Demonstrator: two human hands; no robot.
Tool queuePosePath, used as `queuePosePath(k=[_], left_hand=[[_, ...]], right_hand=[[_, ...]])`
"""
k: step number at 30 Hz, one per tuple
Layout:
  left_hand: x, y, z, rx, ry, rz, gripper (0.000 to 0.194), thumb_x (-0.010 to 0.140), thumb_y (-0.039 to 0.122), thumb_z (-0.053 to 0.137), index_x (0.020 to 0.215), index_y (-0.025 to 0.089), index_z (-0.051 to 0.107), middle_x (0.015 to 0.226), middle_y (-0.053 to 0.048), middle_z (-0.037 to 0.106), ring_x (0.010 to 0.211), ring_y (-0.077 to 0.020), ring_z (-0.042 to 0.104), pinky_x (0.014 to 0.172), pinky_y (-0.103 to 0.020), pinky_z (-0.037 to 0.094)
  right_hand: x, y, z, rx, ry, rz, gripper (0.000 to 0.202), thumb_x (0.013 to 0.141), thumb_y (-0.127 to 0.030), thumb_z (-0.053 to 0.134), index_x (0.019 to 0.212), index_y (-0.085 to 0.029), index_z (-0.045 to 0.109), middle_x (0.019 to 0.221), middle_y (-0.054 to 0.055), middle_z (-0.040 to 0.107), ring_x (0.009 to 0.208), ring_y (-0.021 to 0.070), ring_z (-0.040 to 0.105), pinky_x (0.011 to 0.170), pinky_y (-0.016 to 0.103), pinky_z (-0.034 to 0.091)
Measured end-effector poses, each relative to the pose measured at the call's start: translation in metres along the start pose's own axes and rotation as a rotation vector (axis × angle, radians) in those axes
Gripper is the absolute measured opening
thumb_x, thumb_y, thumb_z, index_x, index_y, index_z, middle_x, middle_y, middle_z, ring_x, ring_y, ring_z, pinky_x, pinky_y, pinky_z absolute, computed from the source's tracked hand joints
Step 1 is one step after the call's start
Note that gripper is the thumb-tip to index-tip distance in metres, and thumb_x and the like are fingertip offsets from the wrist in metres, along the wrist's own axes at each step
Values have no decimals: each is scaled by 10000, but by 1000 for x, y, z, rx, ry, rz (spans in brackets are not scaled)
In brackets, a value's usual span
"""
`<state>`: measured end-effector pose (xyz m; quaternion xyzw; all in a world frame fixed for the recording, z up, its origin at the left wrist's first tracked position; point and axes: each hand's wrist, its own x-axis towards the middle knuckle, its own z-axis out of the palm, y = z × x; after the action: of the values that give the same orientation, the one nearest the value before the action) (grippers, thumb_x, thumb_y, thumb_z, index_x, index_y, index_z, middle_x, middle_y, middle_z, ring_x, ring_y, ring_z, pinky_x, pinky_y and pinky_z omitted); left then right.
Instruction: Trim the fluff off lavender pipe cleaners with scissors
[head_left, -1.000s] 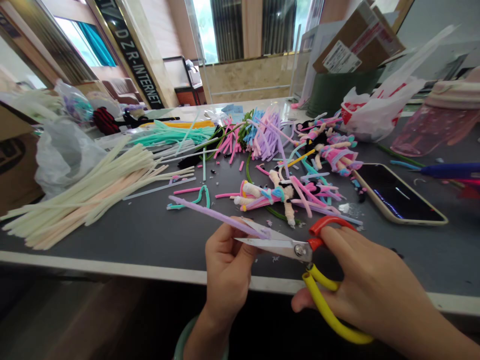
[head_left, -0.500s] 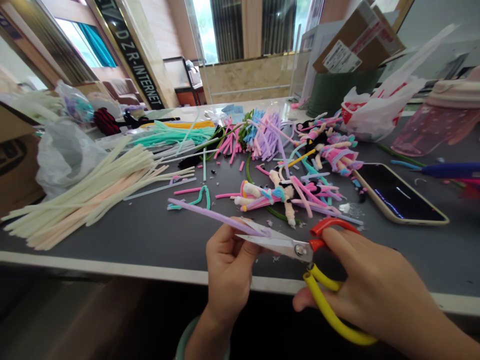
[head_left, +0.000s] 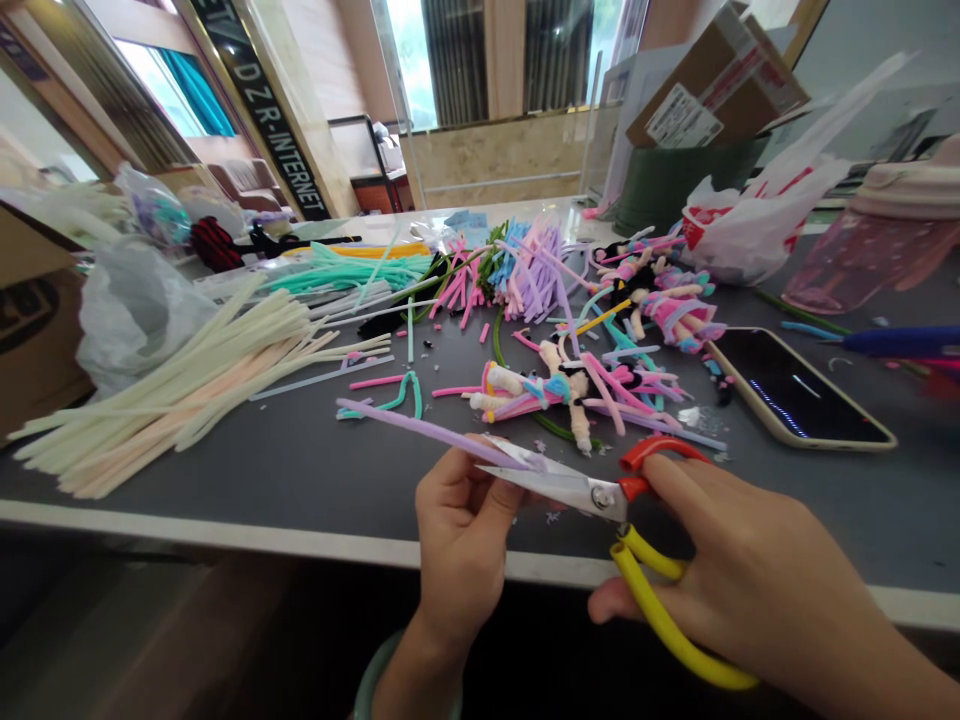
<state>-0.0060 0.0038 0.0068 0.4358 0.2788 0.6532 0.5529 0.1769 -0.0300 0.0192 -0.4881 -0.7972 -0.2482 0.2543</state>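
A purple fuzzy stem is held between the parted blades of scissors

The whole scene is carried by a dark grey table with a pale front edge. At its far right a green bin is seen, in which a tilted cardboard box is held. In front of these, a white plastic bag with red print is set, and near it a pink bottle is stood. The left side is taken up by a loose bundle of pale stems, spread at a slant.

Near the front edge, both hands are engaged. By the right hand the red and yellow handles of the scissors are gripped; the blades are pointed leftward and left apart. By the left hand the purple fuzzy stem is pinched between thumb and fingers, just beside the blade tips, with its long free end extended leftward above the table.

To the right, a phone is laid face up. Beyond the scissors a small doll is placed on its side, and left of it a bent teal piece is found. Tiny clippings are scattered near the blades.
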Motion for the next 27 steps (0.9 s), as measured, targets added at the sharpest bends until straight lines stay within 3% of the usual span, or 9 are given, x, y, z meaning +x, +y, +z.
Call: queuePosePath(k=[7, 18, 27], left_hand=[[-3, -3, 3, -56, -82, 28, 37, 815, 200, 788, 829, 233, 782, 687, 20, 725, 580, -90, 667, 605, -148, 579], [0, -4, 3, -135, -152, 16, 94, 856, 153, 748, 849, 237, 790, 716, 49, 751, 620, -37, 685, 657, -58, 539], [-2, -6, 1, -105, -145, 27, 117, 862, 143, 735, 868, 246, 789, 747, 50, 770, 628, -78, 720, 673, -137, 611]], right_hand=[[0, 0, 2, -31, -17, 4, 713, 877, -812, 223, 838, -169, 530, 750, 148, 665, 573, 223, 663, 469, 316, 515], [0, 1, 2, -26, -18, -9, 682, 890, -789, 247, 837, -170, 528, 725, 137, 662, 566, 217, 663, 466, 303, 515], [0, 0, 1, -45, -5, -16, 681, 906, -768, 241, 835, -164, 548, 684, 126, 666, 490, 199, 636, 424, 297, 484]])
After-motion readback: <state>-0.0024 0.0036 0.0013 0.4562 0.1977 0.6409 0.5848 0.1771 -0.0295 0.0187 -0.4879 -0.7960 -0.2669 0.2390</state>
